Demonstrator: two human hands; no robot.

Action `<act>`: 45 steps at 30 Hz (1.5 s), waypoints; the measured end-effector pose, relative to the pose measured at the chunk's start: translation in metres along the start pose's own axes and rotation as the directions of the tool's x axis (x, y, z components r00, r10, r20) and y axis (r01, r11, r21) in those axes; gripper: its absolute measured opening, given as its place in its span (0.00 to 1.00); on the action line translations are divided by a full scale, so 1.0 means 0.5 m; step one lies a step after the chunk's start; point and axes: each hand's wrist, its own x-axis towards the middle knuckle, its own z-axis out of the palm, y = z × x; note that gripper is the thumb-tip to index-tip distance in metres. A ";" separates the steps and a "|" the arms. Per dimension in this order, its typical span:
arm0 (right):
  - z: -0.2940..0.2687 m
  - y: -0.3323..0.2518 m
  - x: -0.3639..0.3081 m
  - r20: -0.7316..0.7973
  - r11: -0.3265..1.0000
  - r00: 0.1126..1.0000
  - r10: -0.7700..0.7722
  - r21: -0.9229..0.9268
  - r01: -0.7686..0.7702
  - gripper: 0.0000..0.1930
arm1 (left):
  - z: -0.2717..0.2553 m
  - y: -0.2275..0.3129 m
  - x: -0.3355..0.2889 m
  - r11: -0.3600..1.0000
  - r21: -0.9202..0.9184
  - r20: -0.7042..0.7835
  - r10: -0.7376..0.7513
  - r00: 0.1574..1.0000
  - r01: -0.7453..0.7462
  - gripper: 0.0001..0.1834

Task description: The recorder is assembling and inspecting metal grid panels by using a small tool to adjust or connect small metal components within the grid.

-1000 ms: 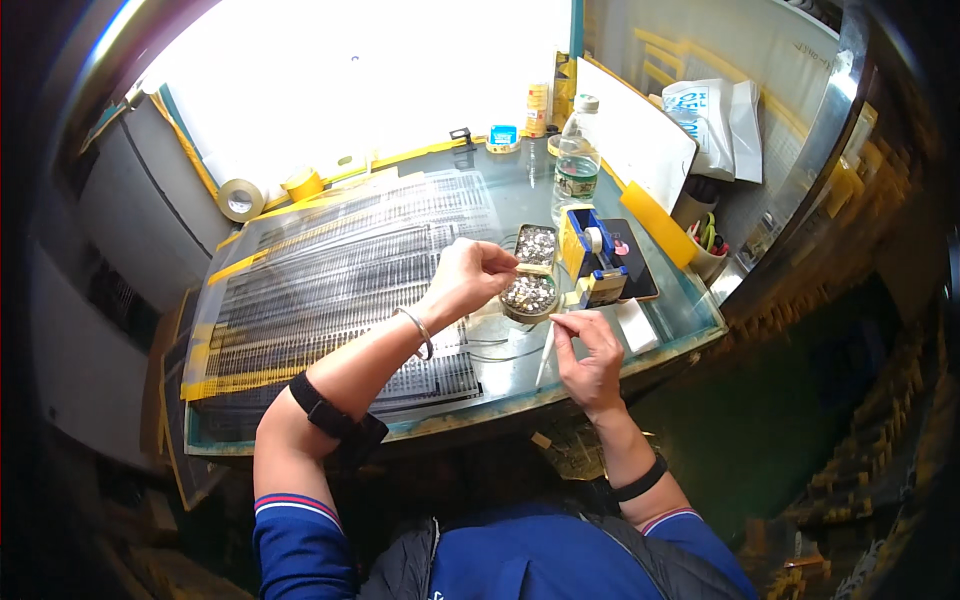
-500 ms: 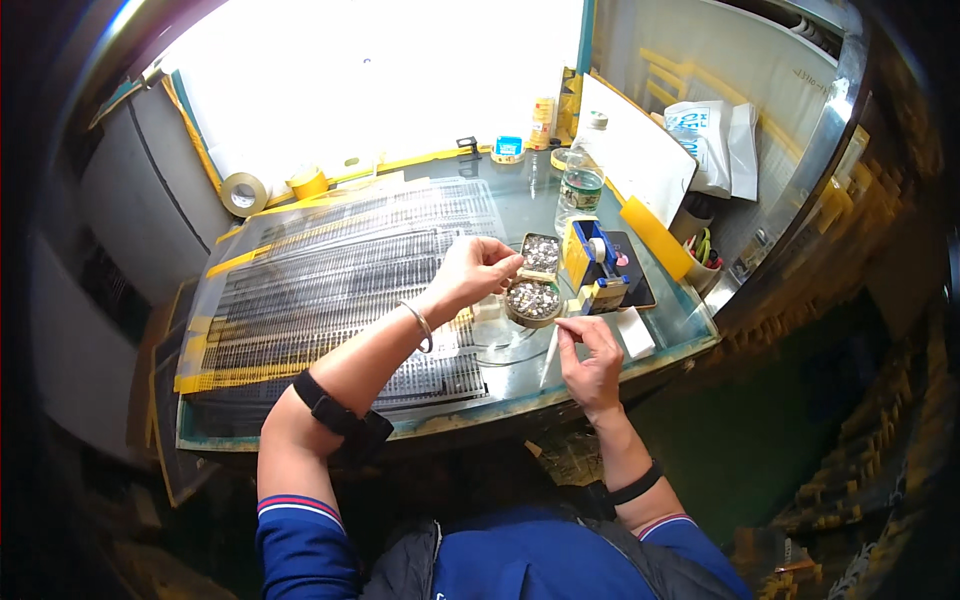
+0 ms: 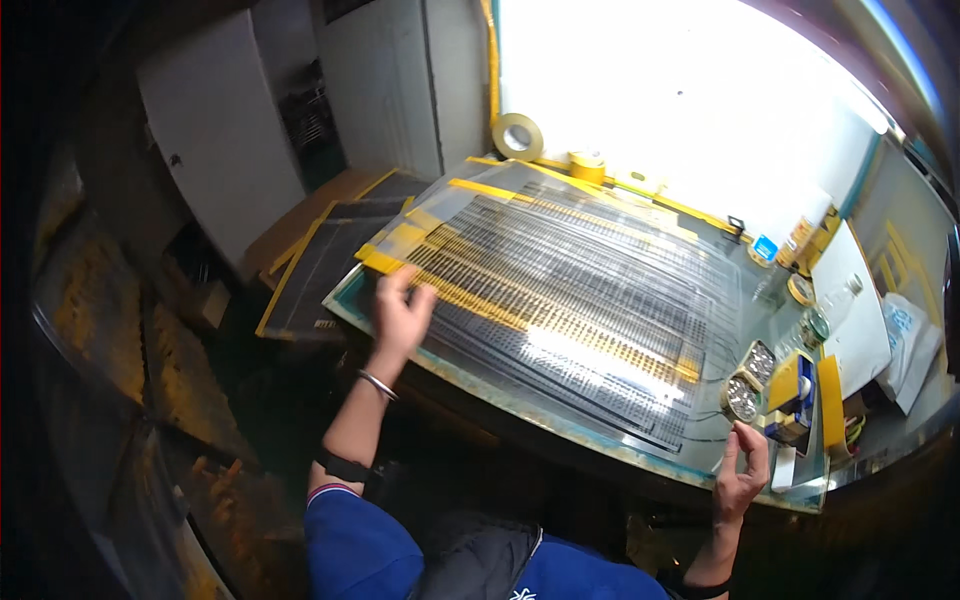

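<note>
My left hand (image 3: 403, 312) is at the left front corner of a stack of clear film sheets (image 3: 600, 290) printed with dense dark rows. Its thumb and fingers are apart, fingertips by the yellow tape strip (image 3: 385, 262) along the sheet edge; whether they touch it I cannot tell. At the table's front right, my right hand (image 3: 742, 470) is closed in a pinch. The thin pale stick seen at its fingertips earlier barely shows now. Just beyond that hand are a round tin (image 3: 741, 398) and a square tin (image 3: 760, 360), both full of small shiny bits.
A blue and yellow tape dispenser (image 3: 790, 395) stands right of the tins. Behind are a clear bottle (image 3: 815, 325), tape rolls (image 3: 517, 136) and a bright panel (image 3: 680, 90). Dark framed sheets (image 3: 335, 265) lean left of the glass-topped table (image 3: 480, 390).
The view has swung left. My left hand has moved from beside the tins to the left corner of the film sheets. My right hand stays pinched near the tins.
</note>
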 end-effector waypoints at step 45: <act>0.141 -0.027 0.007 0.431 0.900 0.891 0.145 -0.431 0.062 0.23 | -0.192 0.076 0.037 0.612 -0.524 0.583 -0.249 0.773 0.592 0.14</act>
